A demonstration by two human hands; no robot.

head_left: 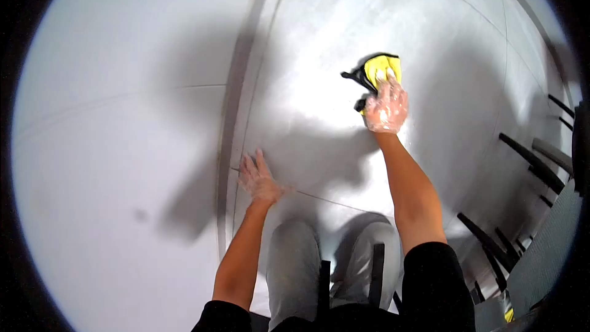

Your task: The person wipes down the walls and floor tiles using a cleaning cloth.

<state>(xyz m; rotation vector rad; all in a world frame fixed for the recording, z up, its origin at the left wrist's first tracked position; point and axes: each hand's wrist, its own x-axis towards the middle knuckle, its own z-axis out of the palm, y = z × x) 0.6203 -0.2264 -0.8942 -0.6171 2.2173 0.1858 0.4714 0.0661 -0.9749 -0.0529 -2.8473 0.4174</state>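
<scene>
The yellow-and-black cloth [376, 69] lies bunched on the grey tiled floor [326, 24], ahead of the person and somewhat to the right, with two dark ends sticking out to its left. The right hand [387, 109], in a thin clear glove, is on top of it; its fingers are close together and bent over the yellow side, holding the cloth down, while the thumb cannot be made out. The work with the cloth looks to be in progress rather than finished, since it is in use under the hand and not set aside. How much of the floor it has covered, and how much is left, I cannot tell: glare and broad shadows hide any difference between one patch and another. The left hand [259, 181], gloved too, appears to rest on the floor well apart from the cloth, its fingers spread and holding nothing, just beside the dark strip [236, 74] along the edge of a pale surface [123, 147], probably a wall. No container can be made out, so there are no contents to report. Nearer the camera are the person's grey-clad legs [294, 258], seemingly kneeling, and hanging black straps [377, 270]. Farther out on the right stand dark chair legs [533, 157] and a grey panel [544, 252], with a small yellow item [509, 313] at the bottom, too cut off to identify.
</scene>
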